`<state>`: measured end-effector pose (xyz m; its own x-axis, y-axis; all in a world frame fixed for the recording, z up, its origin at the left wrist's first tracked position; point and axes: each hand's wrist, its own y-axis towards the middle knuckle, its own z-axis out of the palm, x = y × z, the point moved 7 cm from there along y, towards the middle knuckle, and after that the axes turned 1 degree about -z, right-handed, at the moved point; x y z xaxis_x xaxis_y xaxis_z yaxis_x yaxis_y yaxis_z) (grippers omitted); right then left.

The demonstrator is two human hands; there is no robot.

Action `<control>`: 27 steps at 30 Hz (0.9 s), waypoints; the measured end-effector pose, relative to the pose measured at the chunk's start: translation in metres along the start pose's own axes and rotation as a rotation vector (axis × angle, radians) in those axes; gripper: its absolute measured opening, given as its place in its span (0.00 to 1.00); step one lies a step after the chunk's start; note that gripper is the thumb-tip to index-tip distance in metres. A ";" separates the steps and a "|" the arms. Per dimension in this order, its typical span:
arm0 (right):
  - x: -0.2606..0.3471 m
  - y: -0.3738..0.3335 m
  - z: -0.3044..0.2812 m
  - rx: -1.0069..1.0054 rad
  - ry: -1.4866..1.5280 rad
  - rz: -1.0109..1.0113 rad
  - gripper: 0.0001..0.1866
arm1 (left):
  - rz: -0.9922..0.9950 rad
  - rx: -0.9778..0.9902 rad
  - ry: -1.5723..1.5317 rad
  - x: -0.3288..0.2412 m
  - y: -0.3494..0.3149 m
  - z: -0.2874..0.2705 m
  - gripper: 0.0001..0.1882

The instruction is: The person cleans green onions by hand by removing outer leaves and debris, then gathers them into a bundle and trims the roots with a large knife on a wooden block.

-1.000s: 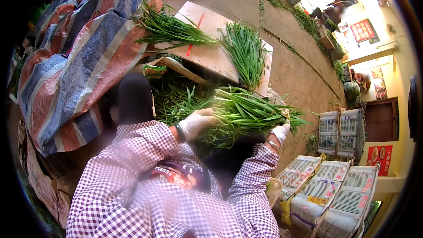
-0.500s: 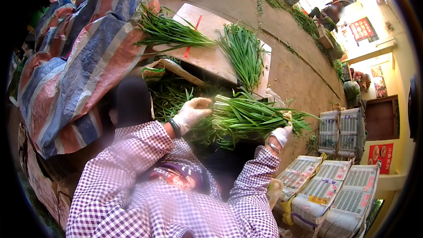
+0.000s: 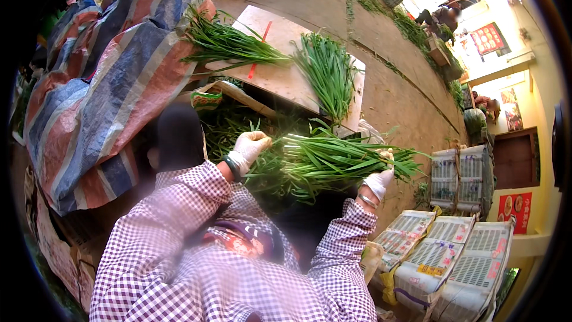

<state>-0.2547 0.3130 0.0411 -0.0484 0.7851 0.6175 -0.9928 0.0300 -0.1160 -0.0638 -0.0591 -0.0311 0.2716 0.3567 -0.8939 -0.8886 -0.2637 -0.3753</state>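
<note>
A bunch of Chinese chives (image 3: 333, 158) lies level across my lap, its pale stem ends to the left and green leaves to the right. My gloved right hand (image 3: 379, 180) is closed round the leafy end. My left hand (image 3: 249, 146), also in a white glove, is just left of the pale stems and apart from them. Its fingertips are pinched together; whatever is between them is too small to make out. Beyond, two more chive bundles, a left one (image 3: 235, 45) and a right one (image 3: 328, 77), rest on a pale board (image 3: 298, 86).
Loose greens (image 3: 223, 128) fill the space below the board, beside a sack edge (image 3: 256, 100). A striped tarp (image 3: 113, 83) covers a heap at the left. White slatted crates (image 3: 438, 250) stand at the right. Another person (image 3: 444, 19) is far off among greens on the floor (image 3: 411, 95).
My left hand has drawn back leftward from the stem ends, and its fingers have closed into a pinch. The right hand stays on the bunch almost unmoved.
</note>
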 end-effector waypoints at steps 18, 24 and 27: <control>-0.009 -0.086 0.135 0.577 0.263 0.171 0.05 | -0.065 0.208 0.081 -0.017 0.005 0.011 0.10; -0.014 -0.088 0.134 0.544 0.267 0.187 0.06 | -0.022 0.121 0.187 -0.031 -0.009 0.008 0.09; -0.016 -0.089 0.135 0.523 0.233 0.174 0.06 | 0.062 0.180 0.223 -0.038 -0.021 0.010 0.11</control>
<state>-0.1799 0.2144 0.1462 -0.2485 0.8681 0.4298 -0.8973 -0.3734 0.2354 -0.0593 -0.0578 0.0130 0.2711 0.1338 -0.9532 -0.9521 -0.1083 -0.2860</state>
